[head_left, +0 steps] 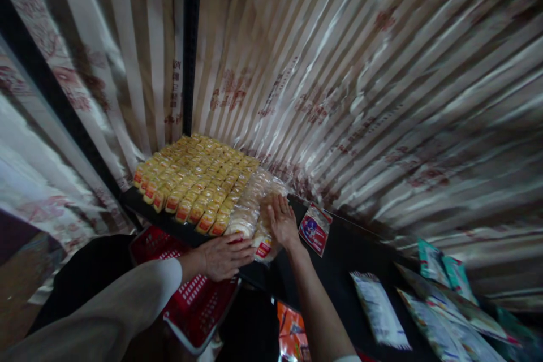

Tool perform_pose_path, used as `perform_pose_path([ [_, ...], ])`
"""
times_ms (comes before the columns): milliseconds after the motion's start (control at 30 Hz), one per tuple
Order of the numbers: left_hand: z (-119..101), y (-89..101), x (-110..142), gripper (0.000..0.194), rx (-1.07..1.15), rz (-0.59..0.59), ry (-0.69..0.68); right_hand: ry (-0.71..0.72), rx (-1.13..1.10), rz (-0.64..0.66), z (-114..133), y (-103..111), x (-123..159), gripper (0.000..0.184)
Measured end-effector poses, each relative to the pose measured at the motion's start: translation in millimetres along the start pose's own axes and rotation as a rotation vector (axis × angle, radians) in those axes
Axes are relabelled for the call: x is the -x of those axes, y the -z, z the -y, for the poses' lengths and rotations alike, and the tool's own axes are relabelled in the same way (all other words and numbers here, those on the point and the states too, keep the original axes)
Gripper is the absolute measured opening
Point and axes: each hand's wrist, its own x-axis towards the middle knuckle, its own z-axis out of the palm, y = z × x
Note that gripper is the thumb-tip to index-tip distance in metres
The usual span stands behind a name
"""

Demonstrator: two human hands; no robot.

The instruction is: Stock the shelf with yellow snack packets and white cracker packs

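Note:
Rows of small yellow packets (195, 181) stand packed closely together on a black shelf (284, 280). Along their right side run rows of pale, clear-wrapped packets (250, 198), and the front one bears a red label. My left hand (227, 255) lies with its fingers stretched out against the front ends of the pale rows. On the right edge of the same rows rests my right hand (283, 222), flat, fingers extended and pointing to the back. Neither hand is closed around a packet. The undersides of both palms are hidden.
A red basket (203, 311) is below the shelf's front edge. To the right lie a red-and-blue packet (314, 229), a white packet (379, 311) and several other bags (441, 317). Striped, printed sheeting (339, 68) and a dark post (190, 45) bound the shelf.

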Motion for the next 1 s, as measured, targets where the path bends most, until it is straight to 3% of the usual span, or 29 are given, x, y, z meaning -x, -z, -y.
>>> perform_pose_path([
  [367,0,0.2,1,0.051,0.032,0.031,0.027,0.05,0.19,0.055,13,-8,-8,0.058],
  [800,1,0.9,3,0.052,0.101,0.01,0.037,0.009,0.227,0.08,19,-5,-11,0.059],
  [1000,2,-1.1,3,0.053,0.126,0.05,0.051,0.202,0.237,-0.032,41,-9,-8,0.055],
])
